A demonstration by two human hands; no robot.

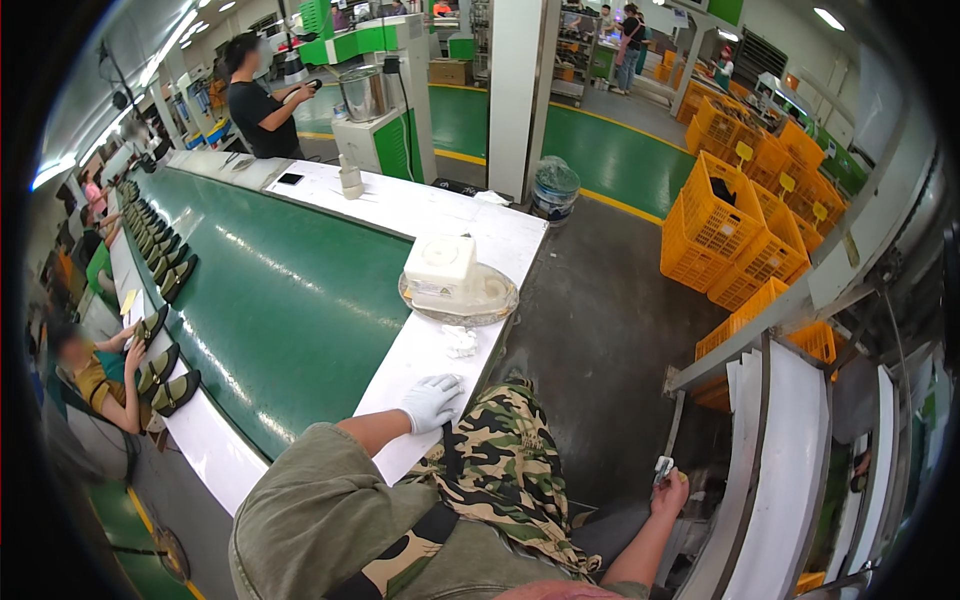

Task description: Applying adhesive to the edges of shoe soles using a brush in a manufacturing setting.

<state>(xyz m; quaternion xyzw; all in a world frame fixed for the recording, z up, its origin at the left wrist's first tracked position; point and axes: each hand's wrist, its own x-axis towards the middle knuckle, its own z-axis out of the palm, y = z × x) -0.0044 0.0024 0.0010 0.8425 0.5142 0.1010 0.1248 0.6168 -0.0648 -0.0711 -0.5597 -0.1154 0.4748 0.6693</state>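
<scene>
My left hand, in a white glove, rests on the white ledge beside the green conveyor belt, fingers stretched out and holding nothing. Just beyond it lies a crumpled white cloth or paper. Farther along the ledge, a boxy white plastic container sits on a round, plastic-covered tray. My bare right hand is low at the right, fingers closed around a small pale piece near the lower end of a thin metal bar; its kind is too small to tell.
Dark green shoes line the belt's left side, where a person handles one. Another person in black stands beyond the ledge. Stacked orange crates and a metal frame with white panels are at right; a bucket stands by the pillar.
</scene>
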